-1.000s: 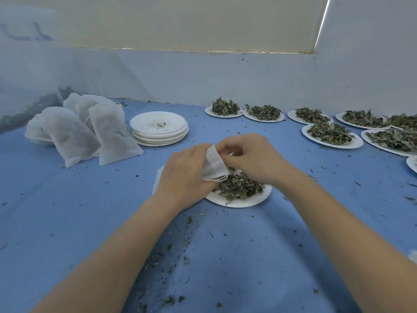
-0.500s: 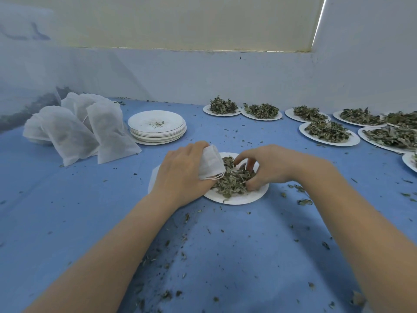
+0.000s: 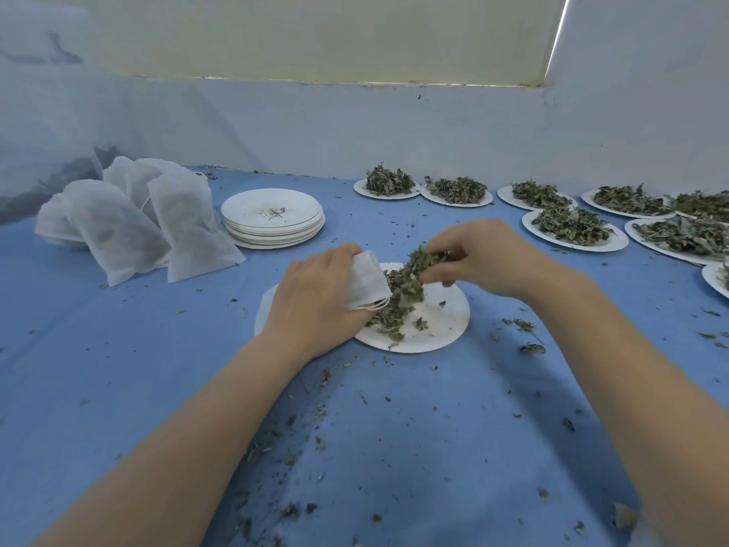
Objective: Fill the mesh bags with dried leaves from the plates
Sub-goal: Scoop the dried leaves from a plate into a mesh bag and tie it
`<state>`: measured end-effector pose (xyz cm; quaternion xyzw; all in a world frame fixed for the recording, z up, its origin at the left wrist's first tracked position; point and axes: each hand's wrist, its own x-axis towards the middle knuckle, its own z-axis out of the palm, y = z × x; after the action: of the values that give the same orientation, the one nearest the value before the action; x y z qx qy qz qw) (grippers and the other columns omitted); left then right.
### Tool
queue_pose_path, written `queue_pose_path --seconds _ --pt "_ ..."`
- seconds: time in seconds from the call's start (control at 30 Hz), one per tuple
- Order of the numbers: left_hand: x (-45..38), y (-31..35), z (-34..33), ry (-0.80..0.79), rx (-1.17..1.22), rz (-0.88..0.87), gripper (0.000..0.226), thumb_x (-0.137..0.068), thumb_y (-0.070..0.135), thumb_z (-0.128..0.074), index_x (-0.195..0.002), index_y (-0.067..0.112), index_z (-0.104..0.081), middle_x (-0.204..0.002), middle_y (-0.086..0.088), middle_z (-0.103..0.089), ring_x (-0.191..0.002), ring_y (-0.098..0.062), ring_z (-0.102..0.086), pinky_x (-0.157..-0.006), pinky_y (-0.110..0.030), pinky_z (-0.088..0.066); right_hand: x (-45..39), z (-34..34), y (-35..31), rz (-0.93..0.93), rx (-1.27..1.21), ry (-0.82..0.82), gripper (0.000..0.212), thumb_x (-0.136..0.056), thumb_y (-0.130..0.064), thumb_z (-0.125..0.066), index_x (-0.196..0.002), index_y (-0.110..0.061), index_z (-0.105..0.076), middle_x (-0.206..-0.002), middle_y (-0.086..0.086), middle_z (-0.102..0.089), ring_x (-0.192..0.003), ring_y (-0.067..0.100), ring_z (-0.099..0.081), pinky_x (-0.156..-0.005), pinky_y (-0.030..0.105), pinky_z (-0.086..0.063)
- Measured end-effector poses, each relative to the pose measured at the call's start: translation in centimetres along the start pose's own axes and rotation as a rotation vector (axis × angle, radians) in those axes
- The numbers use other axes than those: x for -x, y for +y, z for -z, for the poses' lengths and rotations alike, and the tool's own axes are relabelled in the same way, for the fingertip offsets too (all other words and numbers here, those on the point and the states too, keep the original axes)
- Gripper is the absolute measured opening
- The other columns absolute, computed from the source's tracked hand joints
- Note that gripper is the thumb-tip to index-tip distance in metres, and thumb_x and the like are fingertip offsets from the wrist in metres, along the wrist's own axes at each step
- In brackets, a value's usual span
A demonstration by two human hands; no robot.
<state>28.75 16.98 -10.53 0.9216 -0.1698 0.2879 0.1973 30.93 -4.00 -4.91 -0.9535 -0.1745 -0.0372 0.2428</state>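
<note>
White mesh bag (image 3: 365,280) sits in my left hand (image 3: 315,298), fingers wrapped around its body and closed on it, mouth pointing right and slightly down over the plate (image 3: 445,329). Drawstring loops hang at the mouth's lower edge. My right hand (image 3: 485,256) is just right of the mouth, fingertips pinched together on a clump of leaves (image 3: 410,278). The clump trails from those fingertips down and left to the bag's opening; whether its lower end is already inside, I cannot tell.

Key relation: the bag mouth lies left of and a little below the right fingertips, near them. The clump's long axis runs along that same diagonal, so it already lines up with the opening. Right hand is the feeding hand; left only holds.

Judgement: this handful goes in next, pushed down-left along the diagonal. Risk is spill, since loose bits already litter the blue cloth (image 3: 157,369).

Plate is roughly half cleared, with leaves remaining on its left side. Filled bags (image 3: 130,227) stand far left beside the empty plate stack (image 3: 272,219); full plates (image 3: 572,227) wait at right.
</note>
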Motion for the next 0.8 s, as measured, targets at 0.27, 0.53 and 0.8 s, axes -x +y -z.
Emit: queue_pose_path --seconds 0.27,0.53,0.8 --pt "-0.1 0.2 0.1 -0.008 -0.011 0.005 0.060 -0.072 0.032 -0.072 -0.125 0.016 -0.049 -0.115 -0.005 -0.060 -0.102 -0.030 -0.051 -0.077 -0.029 -0.025 0.0 -0.6 -2.5 0.114 0.092 0.052 0.017 -0.087 -0.031 -0.065 -0.092 -0.015 -0.070 -0.081 0.006 -0.069 -0.071 0.017 -0.059 -0.063 0.029 -0.042" --pt "-0.2 0.3 0.4 -0.035 0.087 0.036 0.060 -0.071 0.023 -0.070 -0.127 0.014 -0.048 -0.118 -0.004 -0.058 -0.106 -0.027 -0.051 -0.084 -0.029 -0.031 0.8 -1.3 -4.0 0.131 -0.028 0.050 0.022 -0.081 -0.025 -0.072 -0.102 -0.031 -0.072 -0.077 -0.012 -0.066 -0.071 0.001 -0.060 -0.075 0.036 -0.054" --pt "0.1 0.5 0.2 -0.041 0.019 -0.064 0.059 -0.066 0.013 -0.075 -0.120 0.001 -0.055 -0.106 -0.016 -0.063 -0.095 -0.037 -0.057 -0.082 -0.041 -0.039 0.1 -3.3 -4.6 0.142 0.036 0.159 0.018 -0.079 -0.024 -0.072 -0.095 -0.015 -0.073 -0.075 0.000 -0.068 -0.074 0.016 -0.061 -0.073 0.019 -0.044"
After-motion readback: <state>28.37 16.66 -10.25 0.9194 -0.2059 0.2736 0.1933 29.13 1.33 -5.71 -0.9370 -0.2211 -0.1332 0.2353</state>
